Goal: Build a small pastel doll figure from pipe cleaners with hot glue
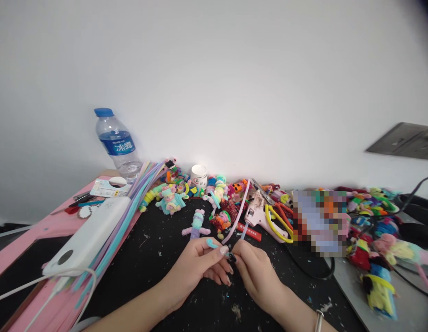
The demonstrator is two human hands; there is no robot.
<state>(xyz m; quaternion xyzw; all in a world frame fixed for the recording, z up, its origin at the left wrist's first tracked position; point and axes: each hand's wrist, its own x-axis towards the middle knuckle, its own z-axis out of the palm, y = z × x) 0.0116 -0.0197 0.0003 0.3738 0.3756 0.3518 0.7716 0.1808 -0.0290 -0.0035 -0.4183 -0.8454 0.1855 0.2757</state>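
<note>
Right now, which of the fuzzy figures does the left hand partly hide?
The lavender figure with the mint-green middle and outstretched arms; the left hand covers its lower end, while the red figure and the rest show clear of that hand.

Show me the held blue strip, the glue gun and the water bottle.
Held blue strip (210, 242): head view, its free end.
Glue gun (256, 214): head view, its body.
Water bottle (117, 144): head view, its label.

The turquoise strip (211, 242) is partly covered by the left hand (200, 266); most fingertips of the right hand (255, 268) are hidden. Details are blurred by a pixelated patch (320, 226), and the wall plate (403, 141) is cut off at right.
</note>
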